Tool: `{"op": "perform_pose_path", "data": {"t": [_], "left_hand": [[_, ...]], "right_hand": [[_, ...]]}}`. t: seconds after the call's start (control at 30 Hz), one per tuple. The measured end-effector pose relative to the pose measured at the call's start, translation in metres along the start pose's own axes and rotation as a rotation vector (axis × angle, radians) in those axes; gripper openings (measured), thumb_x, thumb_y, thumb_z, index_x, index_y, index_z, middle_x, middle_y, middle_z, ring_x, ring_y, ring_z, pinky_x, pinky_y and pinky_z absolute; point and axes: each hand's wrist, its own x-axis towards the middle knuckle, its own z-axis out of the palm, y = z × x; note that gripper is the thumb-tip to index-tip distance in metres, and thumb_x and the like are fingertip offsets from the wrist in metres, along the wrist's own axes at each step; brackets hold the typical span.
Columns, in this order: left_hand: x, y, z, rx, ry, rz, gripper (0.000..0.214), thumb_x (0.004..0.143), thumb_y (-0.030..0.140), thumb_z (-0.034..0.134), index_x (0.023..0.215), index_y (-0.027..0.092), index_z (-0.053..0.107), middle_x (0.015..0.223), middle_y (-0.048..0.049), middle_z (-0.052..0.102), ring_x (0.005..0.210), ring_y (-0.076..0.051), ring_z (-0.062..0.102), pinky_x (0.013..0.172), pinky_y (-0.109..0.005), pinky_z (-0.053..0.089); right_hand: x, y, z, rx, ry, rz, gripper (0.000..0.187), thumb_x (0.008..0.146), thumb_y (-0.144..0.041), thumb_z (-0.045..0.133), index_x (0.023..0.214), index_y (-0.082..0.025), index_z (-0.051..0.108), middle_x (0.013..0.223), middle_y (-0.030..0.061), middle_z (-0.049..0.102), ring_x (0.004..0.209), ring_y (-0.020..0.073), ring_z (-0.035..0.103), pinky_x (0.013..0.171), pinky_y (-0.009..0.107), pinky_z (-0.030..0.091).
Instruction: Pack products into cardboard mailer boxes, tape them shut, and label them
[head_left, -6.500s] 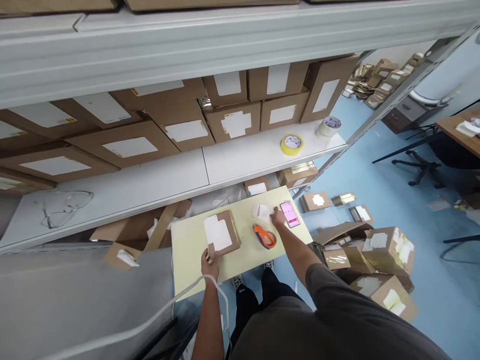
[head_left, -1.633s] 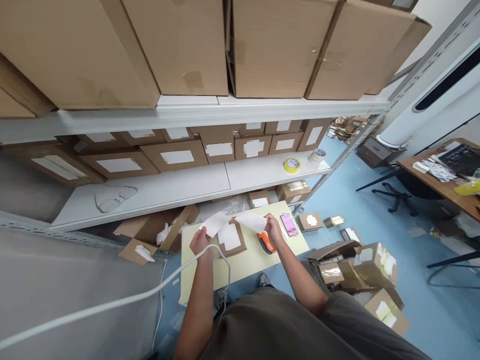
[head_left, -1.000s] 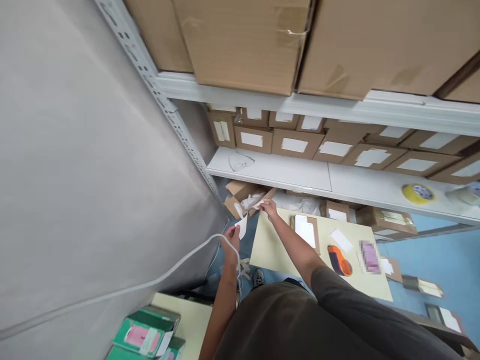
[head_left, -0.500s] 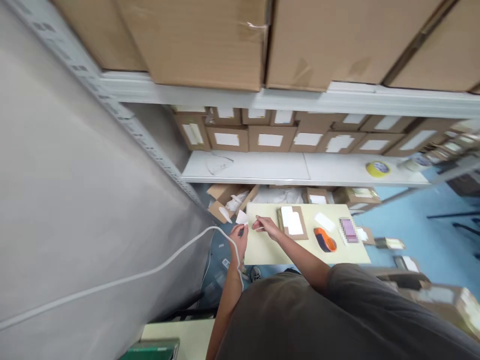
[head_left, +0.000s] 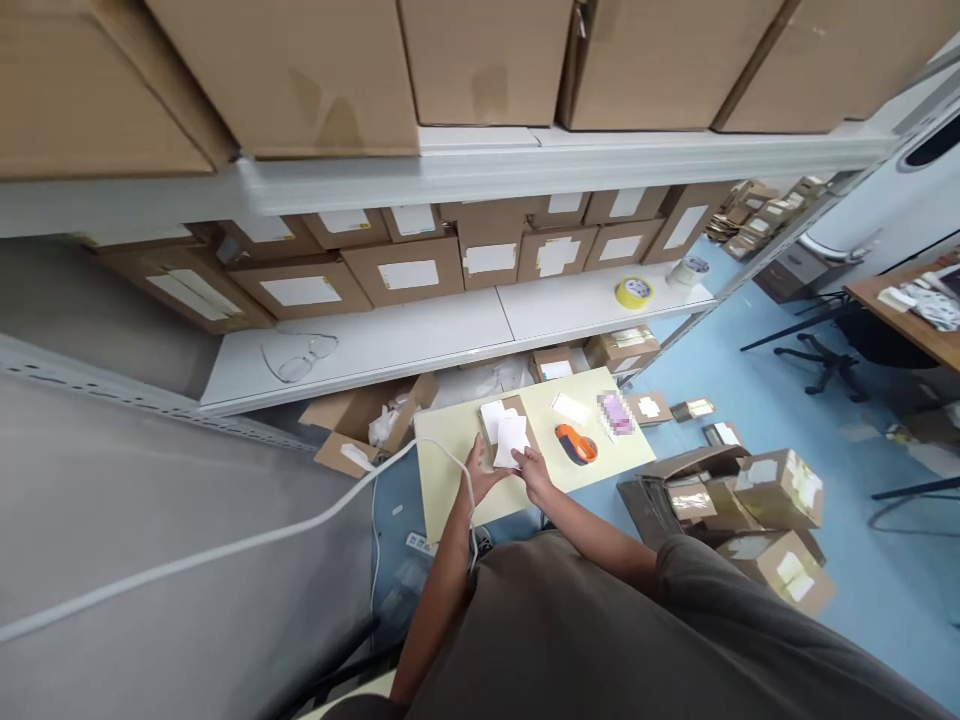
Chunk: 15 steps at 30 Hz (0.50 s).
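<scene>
The right hand [head_left: 534, 474] pinches a white paper [head_left: 511, 436] over a brown box [head_left: 515, 404] on a yellow table [head_left: 442, 480]. The left hand [head_left: 484, 477], fingers apart, is just left. A white shelf [head_left: 409, 335] is on the far side, blue floor [head_left: 709, 350] on the right.

Table [head_left: 439, 470] stands before the shelf [head_left: 390, 350]. On its left half lies a flat carton [head_left: 518, 405]; a paper sheet [head_left: 511, 438] overlaps it in view, in the right hand [head_left: 534, 475], with the left hand [head_left: 481, 472] just left. Right of the carton: a paper slip [head_left: 571, 408] far, a hand tool [head_left: 576, 445] near, a phone [head_left: 616, 413] rightmost. On the shelf: eyeglasses [head_left: 300, 362] left, two tape rolls [head_left: 634, 293] right, boxes [head_left: 416, 270] behind. Heaped cartons [head_left: 780, 490] occupy the floor, right.
</scene>
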Motion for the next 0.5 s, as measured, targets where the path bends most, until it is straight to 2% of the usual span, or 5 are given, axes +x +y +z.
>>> {"op": "perform_pose_path", "data": {"t": [0.1, 0.17, 0.23, 0.37, 0.5], "left_hand": [[0.006, 0.006, 0.023, -0.326, 0.063, -0.200, 0.078, 0.068, 0.069, 0.095, 0.124, 0.017, 0.082, 0.119, -0.0181, 0.082, 0.106, -0.030, 0.079, 0.089, -0.041, 0.063], [0.009, 0.010, 0.037, -0.398, 0.115, -0.234, 0.068, 0.063, 0.076, 0.093, 0.093, 0.015, 0.082, 0.089, -0.0124, 0.081, 0.082, -0.024, 0.076, 0.075, -0.035, 0.060], [0.011, 0.014, 0.047, -0.389, 0.200, -0.246, 0.064, 0.055, 0.074, 0.095, 0.075, 0.016, 0.077, 0.070, -0.0059, 0.074, 0.067, -0.018, 0.068, 0.065, -0.031, 0.055], [0.014, 0.018, 0.060, -0.336, 0.352, -0.239, 0.055, 0.053, 0.065, 0.096, 0.071, 0.018, 0.077, 0.064, -0.0029, 0.071, 0.062, -0.015, 0.062, 0.062, -0.029, 0.052], [0.021, 0.018, 0.063, -0.258, 0.416, -0.245, 0.048, 0.058, 0.060, 0.095, 0.069, 0.017, 0.078, 0.066, -0.0057, 0.074, 0.063, -0.018, 0.065, 0.063, -0.032, 0.053]], "right_hand": [[0.006, -0.011, -0.019, -0.075, -0.095, 0.065, 0.027, 0.076, -0.038, 0.093, 0.080, -0.021, 0.073, 0.081, 0.0046, 0.079, 0.081, 0.0208, 0.076, 0.070, 0.027, 0.058], [0.011, -0.017, -0.031, -0.107, -0.172, 0.115, 0.028, 0.073, -0.036, 0.096, 0.078, -0.019, 0.074, 0.080, 0.0057, 0.078, 0.081, 0.0205, 0.076, 0.069, 0.026, 0.058], [0.015, -0.019, -0.040, -0.106, -0.203, 0.135, 0.030, 0.072, -0.036, 0.098, 0.079, -0.019, 0.075, 0.082, 0.0064, 0.079, 0.082, 0.0208, 0.076, 0.067, 0.025, 0.059], [0.023, -0.010, -0.049, -0.059, -0.156, 0.107, 0.039, 0.065, -0.038, 0.103, 0.072, -0.020, 0.069, 0.076, 0.0029, 0.075, 0.075, 0.0199, 0.075, 0.065, 0.028, 0.063], [0.033, 0.002, -0.052, -0.058, -0.124, 0.126, 0.049, 0.060, -0.035, 0.106, 0.066, -0.020, 0.059, 0.063, -0.0033, 0.065, 0.057, 0.0153, 0.070, 0.060, 0.027, 0.063]]}}
